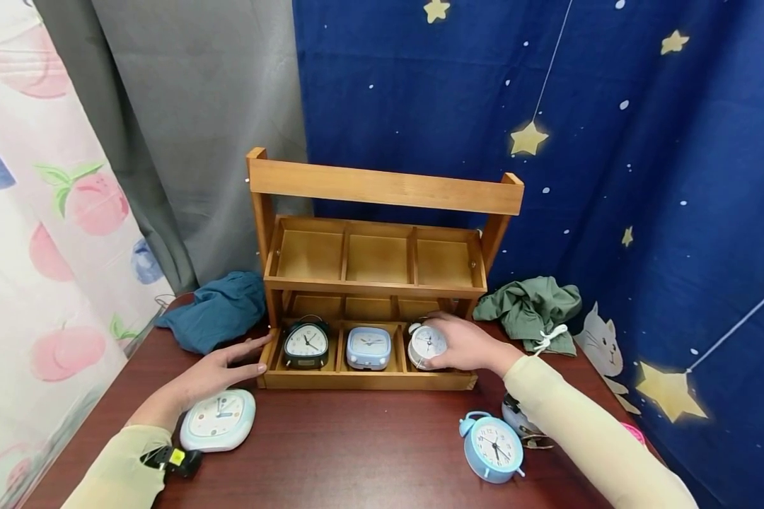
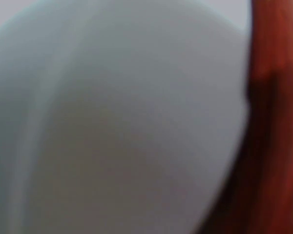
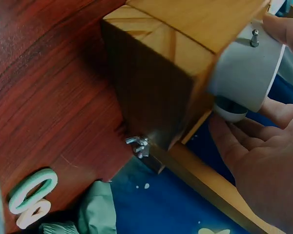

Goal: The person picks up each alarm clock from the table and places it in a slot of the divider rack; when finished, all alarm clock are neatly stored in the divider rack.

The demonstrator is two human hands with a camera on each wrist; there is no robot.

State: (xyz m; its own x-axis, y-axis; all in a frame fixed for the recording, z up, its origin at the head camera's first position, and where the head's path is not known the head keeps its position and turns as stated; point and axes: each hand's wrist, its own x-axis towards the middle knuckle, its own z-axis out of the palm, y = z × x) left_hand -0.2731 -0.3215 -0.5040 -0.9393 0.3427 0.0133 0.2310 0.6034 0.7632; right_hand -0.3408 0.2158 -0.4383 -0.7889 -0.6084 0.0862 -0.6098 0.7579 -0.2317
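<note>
The right hand (image 1: pixel 466 344) pinched the white clock (image 1: pixel 426 344) by the rack's front right corner; the left hand (image 1: pixel 209 376), spread, touched its left edge.

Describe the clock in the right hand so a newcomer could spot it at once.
Start at the wooden shelf and drop to its lower tray. At the tray's right end, the right hand grips the white clock. It is round, unlike the triangular black clock and boxy blue clock in the same tray.

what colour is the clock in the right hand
The clock is white, best seen in the head view.
</note>
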